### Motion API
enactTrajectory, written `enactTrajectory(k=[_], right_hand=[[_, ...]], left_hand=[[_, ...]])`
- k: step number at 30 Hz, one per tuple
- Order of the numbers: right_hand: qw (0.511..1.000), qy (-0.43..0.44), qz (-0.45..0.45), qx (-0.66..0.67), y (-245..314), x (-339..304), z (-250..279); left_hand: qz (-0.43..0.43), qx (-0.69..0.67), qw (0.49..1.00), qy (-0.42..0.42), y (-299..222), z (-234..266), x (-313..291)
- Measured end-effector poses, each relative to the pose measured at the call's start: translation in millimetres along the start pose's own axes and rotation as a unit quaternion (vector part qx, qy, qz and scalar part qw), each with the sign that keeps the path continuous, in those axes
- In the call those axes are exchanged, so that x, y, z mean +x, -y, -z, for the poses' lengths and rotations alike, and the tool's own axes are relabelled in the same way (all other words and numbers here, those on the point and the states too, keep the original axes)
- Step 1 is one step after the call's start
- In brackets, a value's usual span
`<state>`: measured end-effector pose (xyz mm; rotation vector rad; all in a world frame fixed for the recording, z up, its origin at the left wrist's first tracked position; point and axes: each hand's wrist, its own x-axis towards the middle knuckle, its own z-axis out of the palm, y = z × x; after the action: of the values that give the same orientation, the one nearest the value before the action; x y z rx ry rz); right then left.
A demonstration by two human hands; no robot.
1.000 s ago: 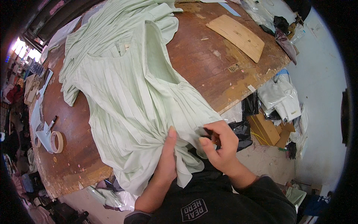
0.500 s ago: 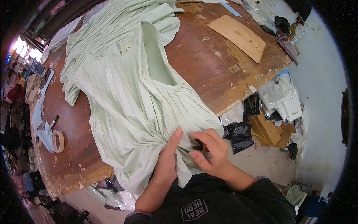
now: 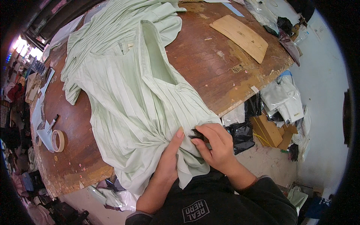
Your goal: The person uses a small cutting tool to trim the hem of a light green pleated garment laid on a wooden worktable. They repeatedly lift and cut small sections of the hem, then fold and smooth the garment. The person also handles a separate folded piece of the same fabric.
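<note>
A pale green pleated sleeveless garment (image 3: pixel 120 97) lies over the front edge of the table, its lower part bunched near my body. My left hand (image 3: pixel 169 157) is closed on that gathered cloth, thumb on top and the other fingers hidden beneath. Close to its right, my right hand (image 3: pixel 217 144) grips small black thread snips (image 3: pixel 196 135) between thumb and fingers. Their two dark points are apart and face left, just over the cloth. Whether they touch a thread is too small to see.
More pale green cloth (image 3: pixel 123 22) is heaped on the wooden table (image 3: pixel 198 45) behind. A curved wooden board (image 3: pixel 240 37) lies far right. At left are a tape roll (image 3: pixel 58 141) and a marker (image 3: pixel 54 120). Right of the table, a cardboard box (image 3: pixel 267 129) stands among plastic bags.
My right hand has moved slightly up and turned, so the snips' points now show above the cloth. My left hand keeps its hold in about the same place.
</note>
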<state>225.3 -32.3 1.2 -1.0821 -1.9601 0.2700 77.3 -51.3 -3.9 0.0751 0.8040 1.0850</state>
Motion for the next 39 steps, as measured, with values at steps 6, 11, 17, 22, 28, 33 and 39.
enactTrajectory(k=[6, 11, 17, 22, 28, 33, 39], right_hand=[[1.000, 0.001, 0.012, 0.011, 1, 0, -2], [1.000, -0.005, 0.024, -0.014, 2, 1, -5], [1.000, -0.003, 0.019, -0.023, 2, 0, -7], [0.999, -0.014, -0.021, 0.025, 2, -1, -6], [0.998, 0.010, -0.054, 0.036, 6, -3, -3], [0.996, 0.011, -0.069, 0.049, 7, -3, -2], [0.995, 0.015, -0.084, 0.050, 10, -2, 0]], left_hand=[[0.012, 0.000, 1.000, 0.012, 2, 2, 2], [0.013, -0.014, 1.000, 0.012, 2, -2, 0], [0.013, -0.032, 0.999, 0.025, 5, 1, 3], [0.008, -0.010, 1.000, 0.009, 4, -2, 1], [0.006, -0.021, 0.999, 0.027, 7, 2, 4], [0.010, -0.024, 0.998, 0.061, 10, 10, 6], [0.011, -0.028, 0.997, 0.072, 15, 14, 8]])
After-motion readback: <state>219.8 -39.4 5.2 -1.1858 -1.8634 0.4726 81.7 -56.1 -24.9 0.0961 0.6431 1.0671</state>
